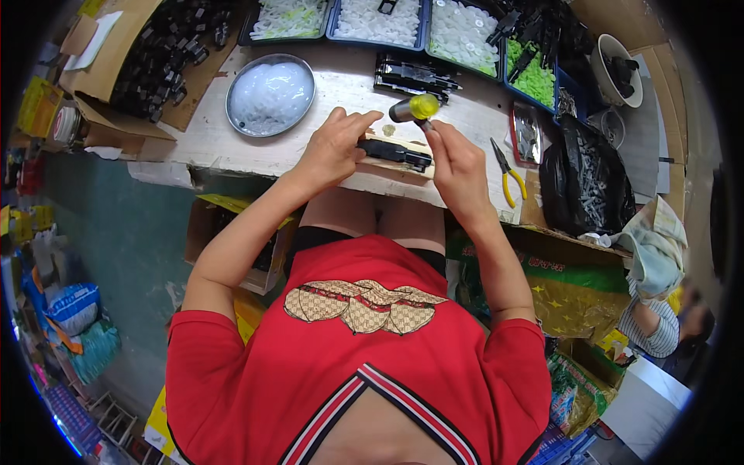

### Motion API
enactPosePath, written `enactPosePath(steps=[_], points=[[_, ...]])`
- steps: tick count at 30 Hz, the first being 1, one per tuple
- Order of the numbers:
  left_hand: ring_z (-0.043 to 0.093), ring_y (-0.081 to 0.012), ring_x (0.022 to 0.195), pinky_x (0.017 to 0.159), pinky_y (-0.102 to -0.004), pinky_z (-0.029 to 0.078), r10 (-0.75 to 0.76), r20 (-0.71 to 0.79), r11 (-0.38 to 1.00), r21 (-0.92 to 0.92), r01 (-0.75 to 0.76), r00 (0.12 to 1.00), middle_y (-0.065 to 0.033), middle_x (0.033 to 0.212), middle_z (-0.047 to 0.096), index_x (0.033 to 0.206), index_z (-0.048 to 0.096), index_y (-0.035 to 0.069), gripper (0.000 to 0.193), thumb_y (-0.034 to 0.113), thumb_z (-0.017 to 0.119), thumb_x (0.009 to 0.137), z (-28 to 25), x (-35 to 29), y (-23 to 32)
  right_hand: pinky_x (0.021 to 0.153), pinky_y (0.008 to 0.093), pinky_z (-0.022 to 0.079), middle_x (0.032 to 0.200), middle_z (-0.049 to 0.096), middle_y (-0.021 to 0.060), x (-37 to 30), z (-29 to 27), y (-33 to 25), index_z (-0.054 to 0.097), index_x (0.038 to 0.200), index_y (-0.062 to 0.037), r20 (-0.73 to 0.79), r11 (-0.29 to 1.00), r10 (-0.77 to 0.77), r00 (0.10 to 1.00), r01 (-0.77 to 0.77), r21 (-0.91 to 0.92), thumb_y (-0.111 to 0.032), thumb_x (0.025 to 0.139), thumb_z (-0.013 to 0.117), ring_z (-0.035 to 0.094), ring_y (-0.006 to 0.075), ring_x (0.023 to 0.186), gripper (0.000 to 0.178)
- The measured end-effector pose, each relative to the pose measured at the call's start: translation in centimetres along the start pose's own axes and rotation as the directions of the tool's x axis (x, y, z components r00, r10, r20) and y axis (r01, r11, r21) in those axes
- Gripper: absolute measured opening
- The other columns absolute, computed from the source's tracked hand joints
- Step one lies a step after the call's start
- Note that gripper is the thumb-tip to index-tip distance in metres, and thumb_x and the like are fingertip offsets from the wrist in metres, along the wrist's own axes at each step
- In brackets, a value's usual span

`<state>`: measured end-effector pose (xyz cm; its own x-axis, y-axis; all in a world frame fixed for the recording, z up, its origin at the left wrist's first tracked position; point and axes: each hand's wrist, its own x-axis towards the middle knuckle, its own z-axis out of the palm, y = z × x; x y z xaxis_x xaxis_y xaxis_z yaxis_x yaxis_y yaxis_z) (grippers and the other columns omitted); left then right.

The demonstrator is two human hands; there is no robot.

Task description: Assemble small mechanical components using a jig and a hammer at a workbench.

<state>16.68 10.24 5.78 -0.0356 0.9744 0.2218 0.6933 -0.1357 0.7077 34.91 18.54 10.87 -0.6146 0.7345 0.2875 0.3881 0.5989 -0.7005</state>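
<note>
My right hand (459, 164) is closed round the handle of a small hammer (411, 109), which has one translucent yellow face and one dark face. The hammer head is raised above the bench, just beyond a long black plastic part (397, 153). That part lies on a pale wooden block (422, 169) near the bench's front edge. At its left end, my left hand (333, 146) grips it between thumb and fingers, the index finger stretched out toward the hammer. Several similar black parts (415, 76) lie in a stack behind the hammer.
A round metal dish (310, 91) of whitish pieces stands at left, beside a cardboard box (105, 116) of black parts. Blue trays (332, 31) line the back. Yellow-handled pliers (513, 184) and a black bag (554, 174) lie at right. Another person's striped sleeve (657, 333) shows far right.
</note>
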Motion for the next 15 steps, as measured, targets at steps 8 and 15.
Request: enactPosePath(steps=[8, 15], points=[[0.049, -0.0235, 0.086, 0.077, -0.0356, 0.034, 0.183, -0.29, 0.955, 0.279, -0.1, 0.94, -0.0073, 0.089, 0.056, 0.106, 0.055, 0.006, 0.041, -0.001, 0.057, 0.066, 2.3, -2.0, 0.9, 0.06, 0.048, 0.042, 0.07, 0.058, 0.0225, 2.3, 0.2, 0.8, 0.057, 0.085, -0.0036, 0.318, 0.958, 0.221, 0.922, -0.145, -0.246, -0.024, 0.09, 0.045, 0.056, 0.0414, 0.068, 0.024], [0.044, -0.0268, 0.117, 0.094, -0.043, 0.031, 0.296, -0.233, 0.907, 0.373, -0.196, 0.926, -0.012, 0.118, 0.052, 0.102, 0.058, 0.003, 0.032, 0.005, 0.052, 0.071, 7.0, -4.1, 2.8, 0.062, 0.0435, 0.046, 0.086, 0.06, 0.0213, 1.3, 2.1, 0.0, 0.055, 0.101, -0.002, 0.002, 0.979, -0.167, 0.986, 0.165, 0.119, -0.014, 0.087, 0.049, 0.058, 0.0389, 0.075, 0.02]])
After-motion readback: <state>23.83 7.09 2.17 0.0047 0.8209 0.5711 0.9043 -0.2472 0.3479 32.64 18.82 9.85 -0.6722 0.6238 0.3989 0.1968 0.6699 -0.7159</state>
